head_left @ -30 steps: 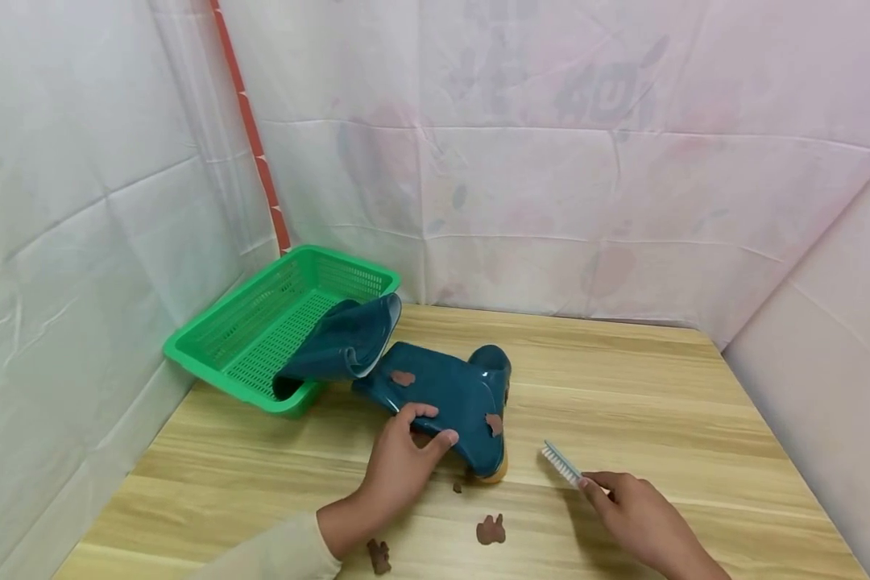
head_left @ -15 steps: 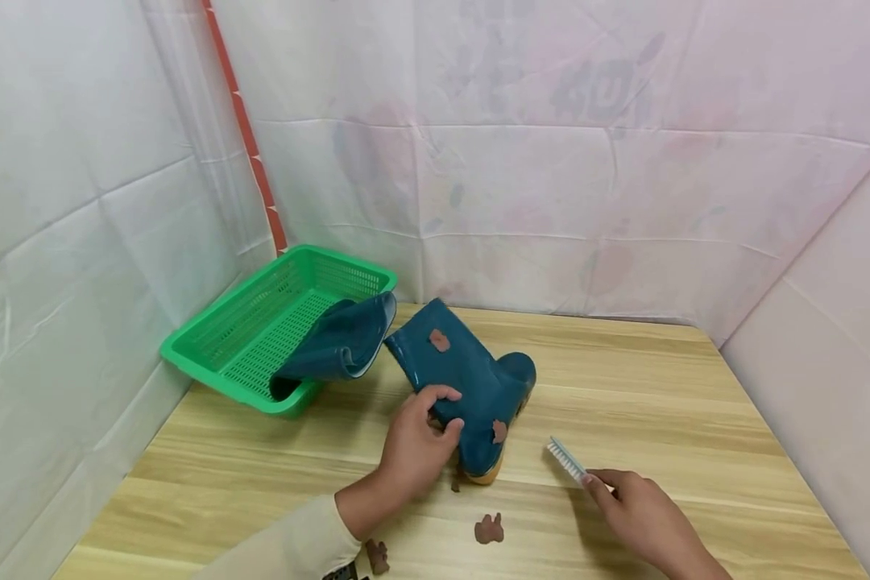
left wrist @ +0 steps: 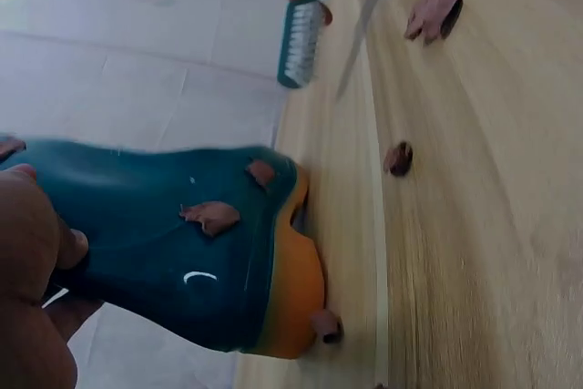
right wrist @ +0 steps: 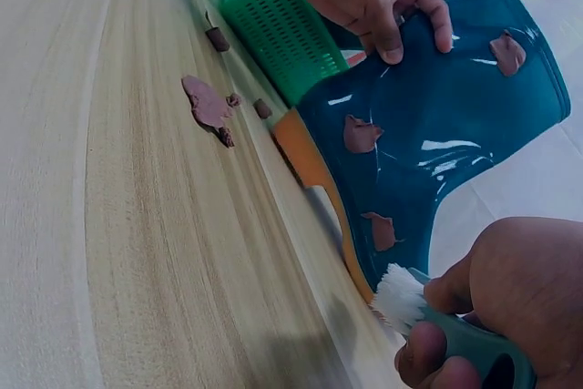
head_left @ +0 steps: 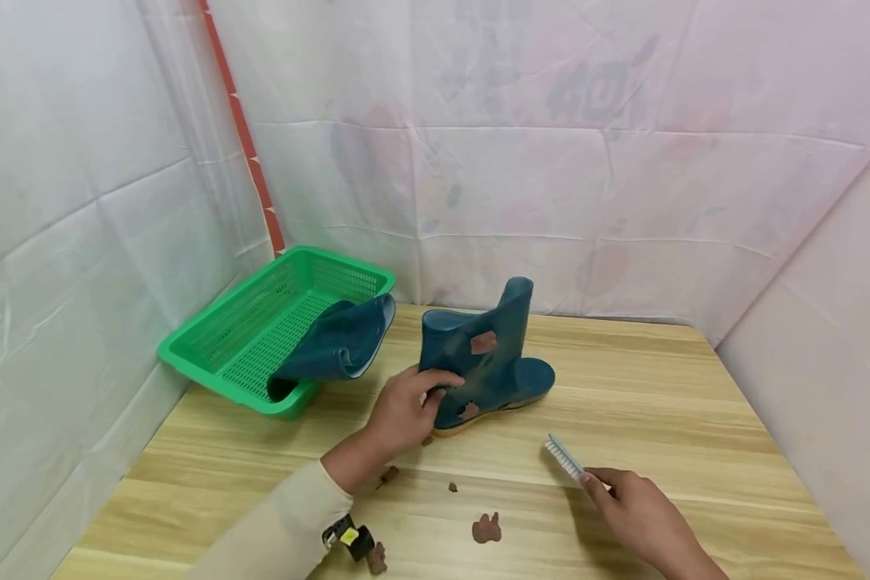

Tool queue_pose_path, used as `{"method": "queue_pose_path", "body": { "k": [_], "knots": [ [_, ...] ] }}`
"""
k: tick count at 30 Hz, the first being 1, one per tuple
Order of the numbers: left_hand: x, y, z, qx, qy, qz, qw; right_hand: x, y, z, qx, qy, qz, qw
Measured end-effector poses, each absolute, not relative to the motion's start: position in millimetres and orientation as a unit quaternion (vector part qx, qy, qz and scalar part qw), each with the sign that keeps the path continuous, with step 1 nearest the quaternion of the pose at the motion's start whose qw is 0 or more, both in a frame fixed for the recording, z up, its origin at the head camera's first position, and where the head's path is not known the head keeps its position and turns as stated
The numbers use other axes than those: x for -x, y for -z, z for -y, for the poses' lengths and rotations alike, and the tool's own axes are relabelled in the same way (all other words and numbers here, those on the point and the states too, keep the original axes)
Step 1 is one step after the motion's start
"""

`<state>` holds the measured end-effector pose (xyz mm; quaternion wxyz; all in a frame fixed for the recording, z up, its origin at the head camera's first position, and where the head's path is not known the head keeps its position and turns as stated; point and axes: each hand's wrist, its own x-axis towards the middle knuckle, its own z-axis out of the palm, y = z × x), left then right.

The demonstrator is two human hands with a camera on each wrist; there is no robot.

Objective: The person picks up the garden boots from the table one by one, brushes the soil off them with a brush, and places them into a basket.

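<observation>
A dark teal rubber boot (head_left: 499,372) with an orange sole stands upright on the table, its top edge partly folded. Brown mud-like patches (right wrist: 364,136) cling to its side. My left hand (head_left: 404,411) grips the back of the shaft between thumb and fingers. In my right hand (head_left: 640,511) I hold a small brush (head_left: 565,459) by its green handle, white bristles (right wrist: 398,296) outward. The head view shows the brush apart from the boot, to the right and nearer to me. A second teal boot (head_left: 326,350) lies tilted over the basket's near edge, its opening to the right.
At the back left stands a green perforated basket (head_left: 181,350). Several loose brown pieces lie on the wooden table, including a flat one (head_left: 486,528) near the front and a tiny one (head_left: 453,487). White sheets (head_left: 507,185) wall the table's back and sides.
My left hand has turned the boot from lying on its side to standing upright, moving it toward the back. The right hand with the brush has hardly moved.
</observation>
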<state>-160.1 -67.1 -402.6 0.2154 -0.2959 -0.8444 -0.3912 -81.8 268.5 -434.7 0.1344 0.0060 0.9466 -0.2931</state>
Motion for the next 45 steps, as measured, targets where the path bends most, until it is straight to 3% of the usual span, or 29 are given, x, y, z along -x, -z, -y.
{"method": "queue_pose_path", "body": {
  "k": [10,17,28,35,45],
  "knots": [
    [173.6,412.2,77.3,0.243,0.513,0.801,0.191,80.3,434.7,-265.8,-0.006,0.303,-0.945,0.121],
    [177.1,411.9,80.2,0.277,0.548,0.765,0.194,77.9,429.0,-257.9,0.003,0.328,-0.938,0.109],
    [175.9,409.5,80.1,0.228,0.551,0.793,0.125,72.7,434.6,-243.6,0.108,0.292,-0.950,0.011],
    [176.5,410.9,81.1,0.236,0.545,0.793,0.134,81.1,435.7,-221.4,0.167,0.270,-0.948,-0.021],
    [175.5,412.3,80.6,0.235,0.552,0.789,0.129,98.2,436.6,-183.0,0.238,0.237,-0.935,-0.115]
  ]
}}
